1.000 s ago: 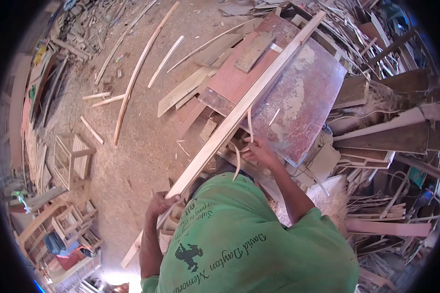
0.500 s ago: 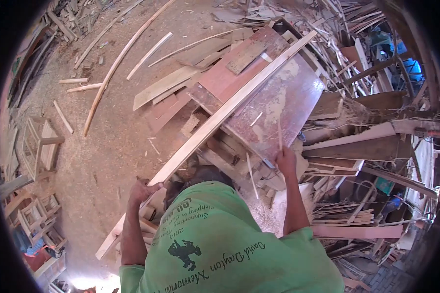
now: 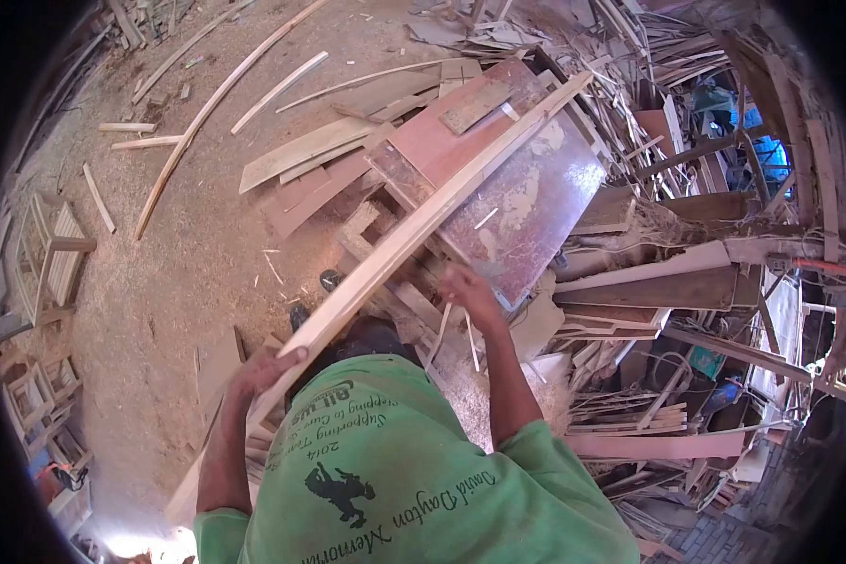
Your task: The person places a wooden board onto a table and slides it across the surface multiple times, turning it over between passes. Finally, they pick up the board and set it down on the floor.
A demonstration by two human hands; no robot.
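My right grip [image 3: 463, 285] is smeared by motion at the near edge of the reddish surface [image 3: 545, 188], so I cannot tell whether it is spread or pinching anything. Two thin strips [image 3: 440, 329] hang just under it; whether they touch my fingers is unclear.

My left grip [image 3: 261, 367] is pressed together over the edge of the one long plank [image 3: 423, 226]. The plank lies slanted across the surface, its far end over the far corner. Its near end runs past my forearm and is lost in glare at the bottom left.

My green shirt [image 3: 395, 470] hides whatever lies directly below me. On the surface I count one small board [image 3: 475, 103] and one pale sliver [image 3: 486, 218]. On the sawdust floor [image 3: 188, 273] lies one long curved strip [image 3: 207, 108]. A slatted frame [image 3: 47, 254] sits near the dark lens rim. The heap of offcuts [image 3: 686, 282] to my right is too tangled to count.
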